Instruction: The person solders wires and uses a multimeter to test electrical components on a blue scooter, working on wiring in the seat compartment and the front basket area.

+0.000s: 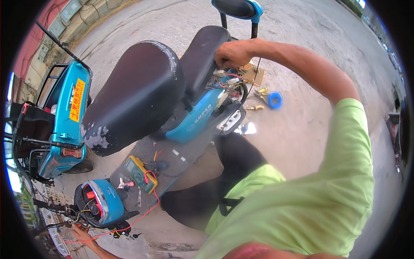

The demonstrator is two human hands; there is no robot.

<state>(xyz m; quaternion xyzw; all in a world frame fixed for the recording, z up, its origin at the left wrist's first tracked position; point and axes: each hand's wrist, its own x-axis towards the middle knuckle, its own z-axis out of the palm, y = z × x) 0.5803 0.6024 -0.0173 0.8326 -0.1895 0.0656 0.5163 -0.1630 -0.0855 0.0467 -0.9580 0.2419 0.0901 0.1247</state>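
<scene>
A blue electric scooter with a worn dark seat (pixel 133 86) stands in front of me. My right hand (pixel 233 54), fingers curled, is at the edge of the rear seat (pixel 205 47), above exposed wiring (pixel 230 80); what it grips is hidden. Far to the lower left, my left hand (pixel 83 235) reaches among wires beside the opened blue front housing (pixel 105 200). Its fingers are bent together, and what they hold is too small to make out. A yellow multimeter (pixel 141 174) lies on the grey footboard (pixel 170 153). Its red lead (pixel 142 217) runs toward my left hand.
Pliers (pixel 260 93), a roll of blue tape (pixel 275 100) and a brass-coloured piece (pixel 255 107) lie on the concrete at the right. Another blue vehicle (pixel 69 112) stands at the left. A padded backrest (pixel 237 8) rises behind the rear seat. Keys (pixel 125 184) lie near the multimeter.
</scene>
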